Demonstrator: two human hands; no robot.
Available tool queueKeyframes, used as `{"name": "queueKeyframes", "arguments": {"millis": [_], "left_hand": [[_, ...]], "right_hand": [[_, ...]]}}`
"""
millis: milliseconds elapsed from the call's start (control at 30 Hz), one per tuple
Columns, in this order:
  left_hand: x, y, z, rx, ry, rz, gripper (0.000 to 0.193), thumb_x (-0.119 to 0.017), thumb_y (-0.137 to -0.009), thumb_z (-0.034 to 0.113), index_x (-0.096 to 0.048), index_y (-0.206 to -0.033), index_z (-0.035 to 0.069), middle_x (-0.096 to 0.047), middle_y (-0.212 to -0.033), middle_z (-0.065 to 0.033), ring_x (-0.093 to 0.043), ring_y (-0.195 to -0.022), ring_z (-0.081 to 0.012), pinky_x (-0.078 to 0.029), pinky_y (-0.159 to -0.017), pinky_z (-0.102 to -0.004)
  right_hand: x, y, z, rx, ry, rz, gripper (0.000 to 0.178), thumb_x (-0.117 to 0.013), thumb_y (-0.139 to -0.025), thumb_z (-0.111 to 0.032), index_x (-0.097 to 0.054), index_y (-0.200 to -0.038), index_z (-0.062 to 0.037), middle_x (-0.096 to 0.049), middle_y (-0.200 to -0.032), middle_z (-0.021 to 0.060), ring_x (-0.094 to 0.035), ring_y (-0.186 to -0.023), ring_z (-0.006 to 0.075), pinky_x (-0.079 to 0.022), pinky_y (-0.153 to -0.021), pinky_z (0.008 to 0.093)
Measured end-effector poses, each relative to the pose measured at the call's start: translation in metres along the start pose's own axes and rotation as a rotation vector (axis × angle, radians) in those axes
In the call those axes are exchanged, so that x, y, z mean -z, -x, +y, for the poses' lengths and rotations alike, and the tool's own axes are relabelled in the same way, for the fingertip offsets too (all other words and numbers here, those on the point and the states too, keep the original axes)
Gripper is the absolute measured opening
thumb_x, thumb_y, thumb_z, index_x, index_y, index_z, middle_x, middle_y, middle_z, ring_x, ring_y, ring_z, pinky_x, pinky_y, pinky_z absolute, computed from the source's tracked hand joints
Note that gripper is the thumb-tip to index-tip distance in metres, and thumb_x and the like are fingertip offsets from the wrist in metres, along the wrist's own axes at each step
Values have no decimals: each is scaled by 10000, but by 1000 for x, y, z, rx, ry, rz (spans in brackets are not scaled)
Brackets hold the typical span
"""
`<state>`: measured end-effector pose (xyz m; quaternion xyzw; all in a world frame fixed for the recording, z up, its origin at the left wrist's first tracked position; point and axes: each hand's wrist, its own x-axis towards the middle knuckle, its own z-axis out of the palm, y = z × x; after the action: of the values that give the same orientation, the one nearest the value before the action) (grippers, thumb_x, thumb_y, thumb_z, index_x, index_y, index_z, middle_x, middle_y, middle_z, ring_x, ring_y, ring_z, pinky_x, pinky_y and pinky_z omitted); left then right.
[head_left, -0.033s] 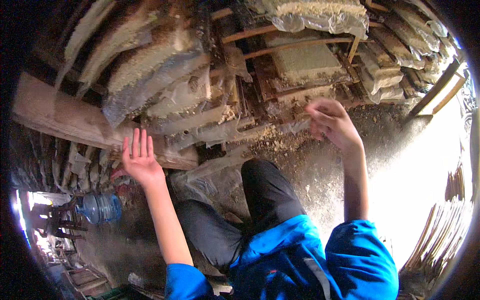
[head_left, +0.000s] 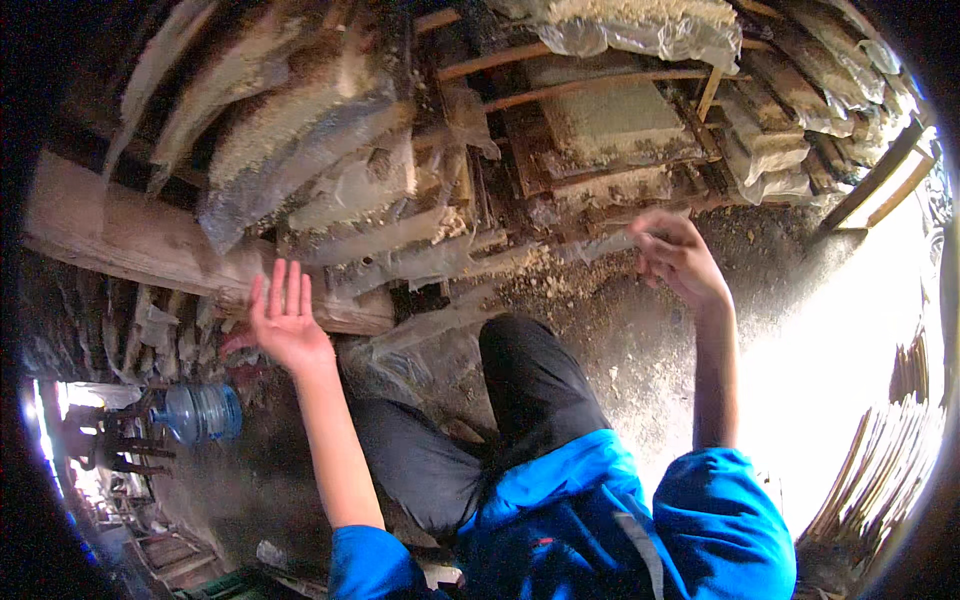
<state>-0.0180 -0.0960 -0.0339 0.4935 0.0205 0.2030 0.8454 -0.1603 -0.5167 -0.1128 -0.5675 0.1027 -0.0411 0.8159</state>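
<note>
My left hand is raised with the palm up and the fingers stretched out, holding nothing. It is nearest to a thick wooden beam, whose right end passes behind the fingers. My right hand hangs to the right over the floor, with its fingers bent and blurred by motion. Nothing can be made out between them. Ahead of it is a wooden rack bearing trays of pale, crumbly material. Clear plastic sheeting covers a pale tray and a long slab near my left hand.
Pale crumbs litter the floor beneath the rack. A plastic sheet lies by my knees. At left are a large blue water bottle and a dark stool. Thin slats lean at lower right, beside bright sunlit ground.
My right hand has shifted slightly right and down, its fingers still bent. My left hand has moved a little to the right, still open. The rack and trays look the same.
</note>
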Motion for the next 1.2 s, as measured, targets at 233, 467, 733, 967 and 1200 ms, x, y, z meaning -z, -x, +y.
{"name": "queueKeyframes", "arguments": {"millis": [233,467,733,967,1200], "left_hand": [[12,56,-84,279,-444,-222,320,-446,-916,260,-497,-1120,20,-637,-1010,-216,-651,-927,-306,-510,-824,-364],[-84,99,-75,565,-1069,-1184,338,-532,-899,168,-493,-1183,-12,-617,-1133,-158,-598,-1070,-257,-486,-877,-361],[-155,108,-110,277,-1278,-1528,419,-623,-858,220,-507,-1192,-3,-627,-1095,-177,-612,-1058,-256,-484,-876,-353],[-178,97,-121,247,-1193,-1689,332,-637,-828,208,-579,-1081,1,-654,-1016,-148,-640,-983,-258,-481,-852,-343],[-90,33,-29,129,-1056,-659,235,-544,-857,241,-557,-750,33,-668,-834,-147,-648,-835,-238,-481,-761,-319]], "right_hand": [[152,94,184,-366,1235,491,593,-680,-691,-45,-464,-1241,-88,-467,-1258,196,-454,-1171,383,-392,-985,429],[178,121,216,-237,1195,732,496,-685,-762,-128,-493,-1212,-49,-483,-1240,195,-452,-1177,369,-372,-997,434],[161,19,121,336,839,1168,403,-621,-889,-141,-470,-1248,-37,-505,-1259,146,-484,-1166,250,-425,-942,374],[76,-43,67,750,573,997,297,-498,-909,-35,-480,-1202,8,-539,-1224,139,-564,-1079,225,-458,-922,332],[-97,-105,46,624,368,426,316,-569,-872,-96,-488,-1142,47,-597,-1030,240,-623,-905,312,-495,-768,374]]}}
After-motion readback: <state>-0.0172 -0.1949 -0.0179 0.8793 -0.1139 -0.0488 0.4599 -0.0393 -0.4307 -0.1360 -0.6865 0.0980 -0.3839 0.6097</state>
